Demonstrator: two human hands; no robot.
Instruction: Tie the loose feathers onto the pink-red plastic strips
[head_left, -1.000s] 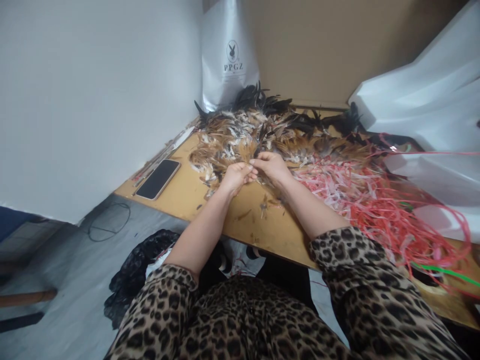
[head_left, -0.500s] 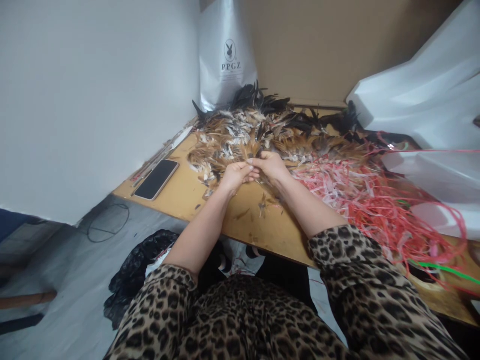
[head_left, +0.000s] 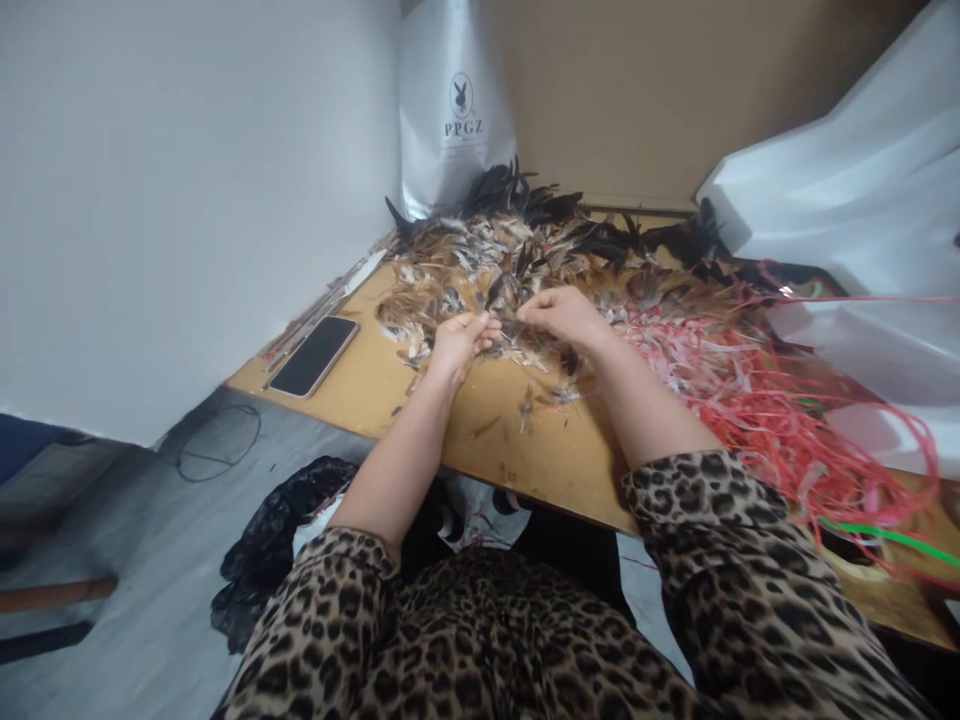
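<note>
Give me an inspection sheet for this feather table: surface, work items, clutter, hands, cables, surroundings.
Surface: wooden table, bare near its front edge, a few stray feathers on it.
Work items: feather pile, brown, white and black, spread across the back of the table.
Clutter: phone face up at the left edge; red strips tangled on the right; green strip among them.
Hands: left hand and right hand both pinch small feathers at the pile's near edge, slightly apart.
Cables: thin wire loop on the floor.
Surroundings: white bag upright behind the pile; white sheets at right; black bag on the floor.
</note>
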